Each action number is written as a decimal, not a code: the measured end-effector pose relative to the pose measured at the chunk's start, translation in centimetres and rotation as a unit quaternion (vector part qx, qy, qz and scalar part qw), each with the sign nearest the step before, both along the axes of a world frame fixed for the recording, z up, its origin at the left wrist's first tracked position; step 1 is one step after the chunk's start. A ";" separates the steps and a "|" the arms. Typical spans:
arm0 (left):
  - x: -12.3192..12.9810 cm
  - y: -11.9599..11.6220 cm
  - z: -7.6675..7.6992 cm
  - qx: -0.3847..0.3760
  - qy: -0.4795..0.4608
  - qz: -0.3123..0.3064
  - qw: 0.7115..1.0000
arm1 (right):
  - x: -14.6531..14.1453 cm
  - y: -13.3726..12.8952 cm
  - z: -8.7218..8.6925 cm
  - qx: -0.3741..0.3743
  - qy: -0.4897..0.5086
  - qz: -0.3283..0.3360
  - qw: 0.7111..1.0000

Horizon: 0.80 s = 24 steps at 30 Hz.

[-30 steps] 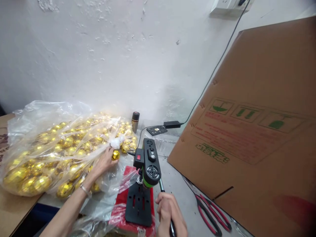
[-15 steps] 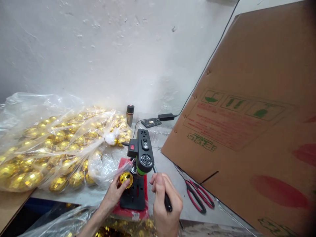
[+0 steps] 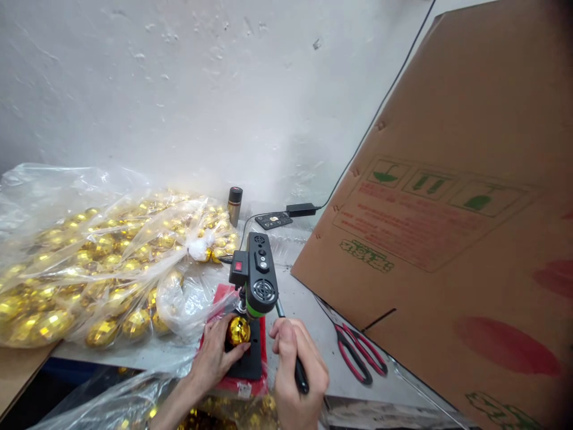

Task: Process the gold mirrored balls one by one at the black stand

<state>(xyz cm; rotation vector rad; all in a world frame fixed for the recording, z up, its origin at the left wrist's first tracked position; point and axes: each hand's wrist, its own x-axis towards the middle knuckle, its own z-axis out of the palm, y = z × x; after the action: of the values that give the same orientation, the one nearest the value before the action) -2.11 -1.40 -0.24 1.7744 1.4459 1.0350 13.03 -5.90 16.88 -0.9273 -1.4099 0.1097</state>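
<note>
A small drill press with a black top and a green band stands on a black base plate. Under its head, my left hand grips a shiny gold mirrored ball between thumb and fingers, low over the plate. The drill tip is hidden by the head and the ball. My right hand is wrapped round the black-gripped feed lever at the press's right side. A red sheet lies beneath the base.
A clear plastic bag of gold balls fills the left. Red-and-black scissors lie beside a large cardboard box. Behind the press are a dark-capped bottle, a phone-like black slab and a power adapter with cable.
My left hand has moved the ball slightly right, under the press head, and turned it: the dark-marked side has given way to the mirrored side. My right hand stays on the lever.
</note>
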 end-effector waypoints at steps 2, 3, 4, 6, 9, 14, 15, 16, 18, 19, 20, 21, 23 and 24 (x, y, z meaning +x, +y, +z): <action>0.0 -0.4 0.1 0.006 0.006 -0.006 1.000 | 0.0 0.0 -0.2 -0.003 0.001 0.001 1.000; -0.1 -0.6 0.1 0.009 0.009 -0.013 1.000 | 0.1 0.0 -0.3 -0.004 0.000 0.001 1.000; -0.1 -0.8 0.1 0.010 0.014 -0.021 1.000 | 0.1 0.0 -0.4 -0.003 -0.002 0.002 1.000; -0.2 -1.1 0.2 0.010 0.026 -0.035 0.999 | 0.2 -0.1 -0.6 -0.002 -0.006 0.003 1.000; 0.1 -0.9 0.6 0.010 0.044 -0.038 0.998 | 0.2 -0.1 -0.7 -0.006 -0.010 0.005 1.000; 1.2 0.2 1.7 0.002 0.075 -0.045 0.996 | 0.3 -0.2 -0.3 0.002 -0.010 0.005 1.000; 1.4 0.3 1.8 -0.001 0.080 -0.052 0.995 | 0.3 -0.2 -0.3 0.002 -0.013 0.005 1.000; 1.5 0.4 2.0 -0.004 0.083 -0.059 0.995 | 0.3 -0.3 -0.4 0.001 -0.017 0.006 1.000; 1.5 0.5 2.0 -0.005 0.085 -0.070 0.994 | 0.4 -0.4 -0.9 -0.007 -0.023 0.008 1.000; 1.5 0.4 2.0 -0.004 0.084 -0.074 0.994 | 0.4 -0.5 -1.3 -0.009 -0.022 0.007 1.000; 1.5 0.4 1.8 -0.002 0.083 -0.076 0.994 | 0.4 -0.5 -1.9 -0.005 -0.021 0.003 1.000; 1.4 0.3 1.6 0.001 0.081 -0.076 0.994 | 0.5 -0.6 -2.5 0.004 -0.023 0.000 1.000; 1.4 0.2 1.2 0.005 0.079 -0.070 0.994 | 0.5 -0.5 -3.8 0.027 -0.037 -0.006 0.999; 1.5 0.2 1.0 0.007 0.078 -0.065 0.995 | 0.5 -0.4 -4.4 0.040 -0.047 -0.009 0.998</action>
<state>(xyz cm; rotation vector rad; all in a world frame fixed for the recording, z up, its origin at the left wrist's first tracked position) -0.62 -1.22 0.75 1.9681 1.3965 0.8583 13.56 -6.26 12.45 -0.8881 -1.4814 -0.0038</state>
